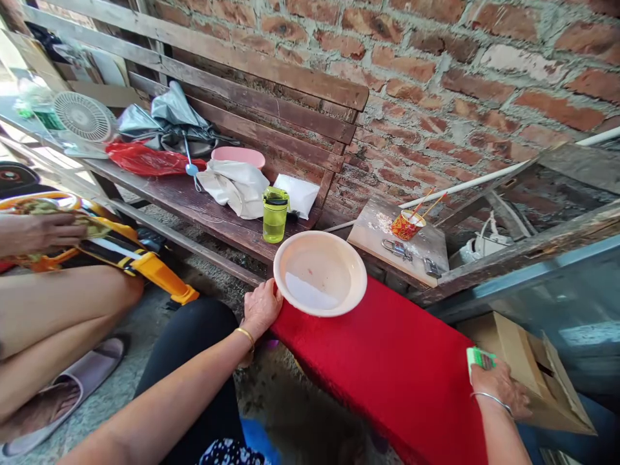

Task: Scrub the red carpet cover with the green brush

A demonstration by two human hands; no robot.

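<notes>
A red cloth (pixel 387 368) lies over a long low surface in front of me. On its far end stands a pale round basin (pixel 358 268) with water in it. My left hand (pixel 262 306) is closed at the cloth's left edge, right beside the basin; its fingertips are partly hidden. Over at the cloth's right end, my right hand (pixel 501 386) is wrapped round a small green-and-white brush (pixel 480 359). The brush is at the cloth's edge, close to a cardboard box (pixel 520 361); whether it touches the cloth is unclear.
A wooden bench (pixel 165 200) behind carries a green bottle (pixel 274 219), white bags, a pink container and a fan (pixel 84 116). Padlocks and a red cup (pixel 407 226) sit on a board at right. Another person's hand (pixel 48 232) and knees are at left.
</notes>
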